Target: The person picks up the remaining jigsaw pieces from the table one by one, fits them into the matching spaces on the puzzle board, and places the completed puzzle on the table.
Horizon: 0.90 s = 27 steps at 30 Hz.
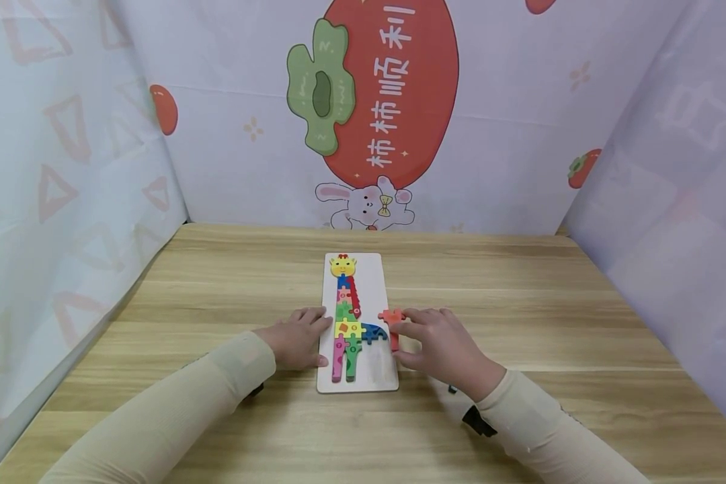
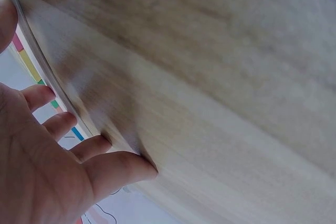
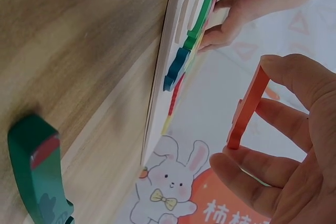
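A pale wooden puzzle board (image 1: 372,282) lies on the table with a giraffe of coloured, numbered pieces on it. The giraffe's yellow head piece (image 1: 343,266) is at the far end; its pink leg piece (image 1: 338,363) and green leg piece (image 1: 351,363) are nearest me. A blue piece (image 1: 373,332) joins the yellow body piece (image 1: 349,329). My right hand (image 1: 444,346) pinches an orange puzzle piece (image 3: 247,109) between thumb and fingertips, raised at the board's right edge. My left hand (image 1: 296,339) rests along the left edge, its fingers (image 2: 123,169) extended and loosely spread.
In the right wrist view a loose green puzzle piece (image 3: 39,171) with a red tip stands on the wooden table (image 1: 248,417). Behind the table hangs a white printed cloth (image 1: 496,181) with a large persimmon and a rabbit. Cloth walls (image 1: 66,168) flank both sides.
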Tool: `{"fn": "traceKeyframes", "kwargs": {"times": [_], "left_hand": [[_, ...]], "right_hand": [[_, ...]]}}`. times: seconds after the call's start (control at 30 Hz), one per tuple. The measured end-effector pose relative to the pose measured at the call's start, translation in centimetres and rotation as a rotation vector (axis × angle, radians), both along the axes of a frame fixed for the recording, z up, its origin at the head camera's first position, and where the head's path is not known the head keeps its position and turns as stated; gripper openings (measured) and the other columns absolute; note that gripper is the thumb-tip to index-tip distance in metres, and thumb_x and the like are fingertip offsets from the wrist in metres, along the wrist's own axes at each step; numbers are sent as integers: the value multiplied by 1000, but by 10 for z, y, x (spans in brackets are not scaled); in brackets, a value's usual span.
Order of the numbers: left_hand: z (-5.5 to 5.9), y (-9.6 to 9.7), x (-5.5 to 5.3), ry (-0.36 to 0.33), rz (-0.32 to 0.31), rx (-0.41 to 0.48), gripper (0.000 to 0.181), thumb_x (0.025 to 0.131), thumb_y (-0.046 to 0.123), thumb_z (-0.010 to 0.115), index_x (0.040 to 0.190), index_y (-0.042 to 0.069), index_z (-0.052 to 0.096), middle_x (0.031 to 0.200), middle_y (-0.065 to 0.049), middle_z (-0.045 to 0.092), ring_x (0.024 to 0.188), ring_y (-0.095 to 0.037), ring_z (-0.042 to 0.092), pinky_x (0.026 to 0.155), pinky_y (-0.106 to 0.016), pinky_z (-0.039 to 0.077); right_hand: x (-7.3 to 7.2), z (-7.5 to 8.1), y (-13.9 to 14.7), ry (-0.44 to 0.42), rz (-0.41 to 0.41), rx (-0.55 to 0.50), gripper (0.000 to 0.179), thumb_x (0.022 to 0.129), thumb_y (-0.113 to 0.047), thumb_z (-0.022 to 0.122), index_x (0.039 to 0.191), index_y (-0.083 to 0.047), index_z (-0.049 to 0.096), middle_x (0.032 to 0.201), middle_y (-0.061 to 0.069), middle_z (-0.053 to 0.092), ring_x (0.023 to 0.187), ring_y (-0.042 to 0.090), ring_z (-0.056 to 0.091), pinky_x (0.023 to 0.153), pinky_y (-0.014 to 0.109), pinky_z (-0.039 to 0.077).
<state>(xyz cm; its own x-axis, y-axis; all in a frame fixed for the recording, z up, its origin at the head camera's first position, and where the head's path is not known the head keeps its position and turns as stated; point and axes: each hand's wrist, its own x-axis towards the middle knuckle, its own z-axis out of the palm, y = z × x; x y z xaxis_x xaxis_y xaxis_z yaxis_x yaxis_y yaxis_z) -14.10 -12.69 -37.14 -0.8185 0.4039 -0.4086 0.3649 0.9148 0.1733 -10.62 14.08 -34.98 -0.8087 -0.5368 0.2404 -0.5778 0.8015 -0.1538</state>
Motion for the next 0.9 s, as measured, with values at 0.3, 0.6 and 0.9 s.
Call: {"fn": "traceKeyframes", "kwargs": {"times": [0.3,0.6,0.9], "left_hand": [[-1,1,-1,-3,9,-6,81,86,54,64,152,17,32,158,-8,21,143,-35,22,104,-65,32],[-1,1,-1,-14,16,-18,82,86,53,64,152,17,30,159,-8,19,143,-36,20,104,-65,31],[-1,2,-3,-15,11,-28,82,86,53,63,153,18,29,159,-8,18,144,-37,19,105,-65,31]], "right_hand": [[0,-1,-1,-6,9,14,38,74,-38,83,108,-21,76,119,8,67,107,27,63,88,45,47],[1,-2,-3,-3,13,22,38,74,-38,83,108,-21,76,120,7,67,108,27,63,88,44,47],[2,-2,-4,-18,-2,26,37,75,-37,83,107,-21,76,120,8,67,109,27,62,90,46,46]]}}
